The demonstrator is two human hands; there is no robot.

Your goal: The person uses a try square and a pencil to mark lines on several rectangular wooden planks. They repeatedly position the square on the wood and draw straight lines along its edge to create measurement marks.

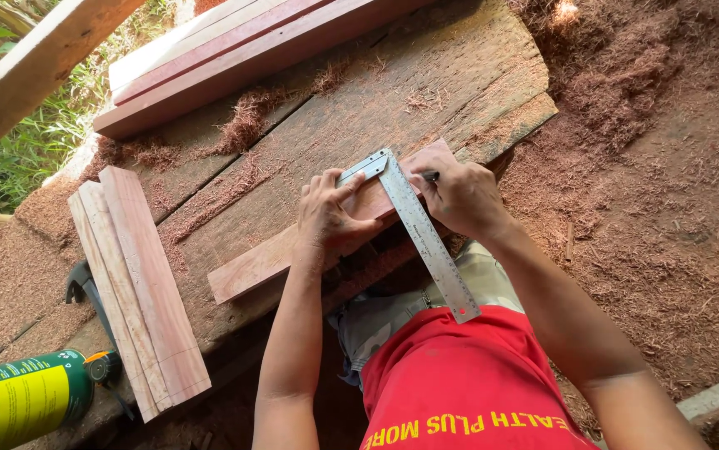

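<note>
Left hand lies flat with fingers spread, pressing the steel try square against a narrow reddish-brown wooden strip; its fingertips rest on the square's short stock. Right hand is curled, pinching a dark pencil whose tip sits on the strip just beside the square's long blade. The blade is a graduated metal ruler that crosses the strip and juts out past the near edge of the desk, over the person's lap.

The strip is planed smooth, pale red, and lies slantwise near the front edge of the desk, which is made of rough, weathered grey-brown planks.

To the left, three similar planed reddish boards lie side by side, well apart from the strip. At the far end of the desk is a stack of longer red planks. A green and yellow cylindrical can lies at the lower left, with a dark hammer head beside the boards. Reddish wood shavings cover the ground and parts of the desk.
</note>
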